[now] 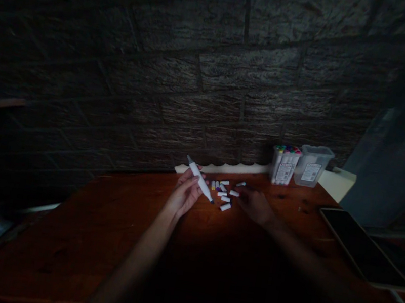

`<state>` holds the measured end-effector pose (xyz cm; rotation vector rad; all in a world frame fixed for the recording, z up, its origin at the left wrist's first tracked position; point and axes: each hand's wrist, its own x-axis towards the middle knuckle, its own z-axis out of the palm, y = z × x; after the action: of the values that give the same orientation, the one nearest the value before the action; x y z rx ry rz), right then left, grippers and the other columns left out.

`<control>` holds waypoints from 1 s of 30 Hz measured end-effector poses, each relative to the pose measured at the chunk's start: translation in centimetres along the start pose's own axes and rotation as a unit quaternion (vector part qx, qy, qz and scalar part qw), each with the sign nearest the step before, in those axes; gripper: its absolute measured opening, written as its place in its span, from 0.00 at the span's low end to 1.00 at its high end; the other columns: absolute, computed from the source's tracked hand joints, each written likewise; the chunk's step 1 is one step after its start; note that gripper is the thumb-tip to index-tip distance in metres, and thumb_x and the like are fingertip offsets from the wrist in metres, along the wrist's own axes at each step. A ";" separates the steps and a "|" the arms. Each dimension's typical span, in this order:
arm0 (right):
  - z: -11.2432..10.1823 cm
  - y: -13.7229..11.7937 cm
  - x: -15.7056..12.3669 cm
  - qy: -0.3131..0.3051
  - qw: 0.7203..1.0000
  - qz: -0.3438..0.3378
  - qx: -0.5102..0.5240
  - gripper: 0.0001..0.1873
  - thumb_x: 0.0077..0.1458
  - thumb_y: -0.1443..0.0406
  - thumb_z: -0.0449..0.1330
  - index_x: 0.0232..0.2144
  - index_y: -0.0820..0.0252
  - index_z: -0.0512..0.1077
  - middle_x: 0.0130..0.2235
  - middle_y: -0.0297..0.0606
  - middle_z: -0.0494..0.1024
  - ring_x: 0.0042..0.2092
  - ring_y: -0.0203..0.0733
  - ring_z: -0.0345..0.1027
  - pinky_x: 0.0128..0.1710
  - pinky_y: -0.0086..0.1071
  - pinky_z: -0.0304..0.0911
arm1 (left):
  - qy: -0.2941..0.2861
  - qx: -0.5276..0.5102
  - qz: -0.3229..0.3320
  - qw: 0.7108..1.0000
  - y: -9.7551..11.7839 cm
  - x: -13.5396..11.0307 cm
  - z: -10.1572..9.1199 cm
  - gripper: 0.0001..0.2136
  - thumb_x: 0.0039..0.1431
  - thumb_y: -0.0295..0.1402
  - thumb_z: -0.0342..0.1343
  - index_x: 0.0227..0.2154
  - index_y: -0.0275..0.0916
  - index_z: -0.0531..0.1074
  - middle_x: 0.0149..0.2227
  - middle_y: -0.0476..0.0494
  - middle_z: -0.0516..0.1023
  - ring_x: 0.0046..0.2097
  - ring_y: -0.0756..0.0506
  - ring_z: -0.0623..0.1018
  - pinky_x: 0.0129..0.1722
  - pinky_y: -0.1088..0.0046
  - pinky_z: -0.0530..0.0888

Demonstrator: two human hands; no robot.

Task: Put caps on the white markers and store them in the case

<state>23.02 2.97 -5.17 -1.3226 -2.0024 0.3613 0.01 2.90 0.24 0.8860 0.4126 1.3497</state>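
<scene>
My left hand [185,192] is closed around a white double-ended marker [201,181], held at a slant above the table. Both of its tips are bare of caps, and the lower right one is dark. Just right of it, several white marker caps [225,198] with coloured ends lie loose on the wood. My right hand [255,205] is over the right side of this group, its fingers bent together at a small marker cap [241,183]. Shadow hides part of these fingers.
A clear box of capped markers [285,165] stands at the back right beside a second clear plastic box [313,166]. A dark tablet [364,247] lies at the right edge of the wooden table [96,237]. Behind rises a dark block wall [213,86].
</scene>
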 end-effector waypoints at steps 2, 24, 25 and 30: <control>-0.2 0.0 0.0 0.001 1.000 0.009 -0.003 0.17 0.54 0.72 0.55 0.45 0.57 0.74 0.45 0.40 0.78 0.43 0.42 0.73 0.44 0.33 0.66 | 0.003 -0.005 -0.003 1.000 0.1 -0.1 0.0 0.12 0.46 0.25 0.63 0.36 0.38 0.75 0.30 0.50 0.81 0.32 0.51 0.80 0.37 0.76 0.77; -0.4 0.1 -0.3 -0.007 1.000 0.013 0.026 0.08 0.54 0.66 0.56 0.37 0.56 0.72 0.36 0.36 0.80 0.35 0.39 0.75 0.36 0.30 0.66 | -0.005 0.026 -0.019 0.999 1.0 -1.0 1.6 0.25 0.49 0.23 0.54 0.54 0.40 0.68 0.37 0.47 0.82 0.32 0.50 0.80 0.36 0.75 0.77; -0.4 0.1 -0.3 -0.010 0.999 0.017 0.030 0.08 0.53 0.66 0.57 0.37 0.56 0.72 0.36 0.35 0.80 0.35 0.39 0.75 0.37 0.31 0.66 | -0.006 0.028 -0.019 0.999 1.0 -1.0 1.6 0.25 0.49 0.24 0.54 0.53 0.40 0.68 0.38 0.47 0.82 0.32 0.50 0.80 0.36 0.75 0.77; -0.5 0.1 -0.4 -0.017 0.999 0.019 0.039 0.08 0.53 0.63 0.56 0.36 0.56 0.73 0.34 0.34 0.80 0.33 0.39 0.74 0.34 0.30 0.65 | 0.001 0.035 -0.015 0.999 0.9 -1.1 1.6 0.19 0.50 0.24 0.54 0.47 0.40 0.71 0.37 0.47 0.81 0.33 0.50 0.80 0.37 0.75 0.76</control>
<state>23.47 2.63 -5.04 -1.3144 -1.9737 0.4780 0.38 1.36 1.65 0.9323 0.4765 1.3149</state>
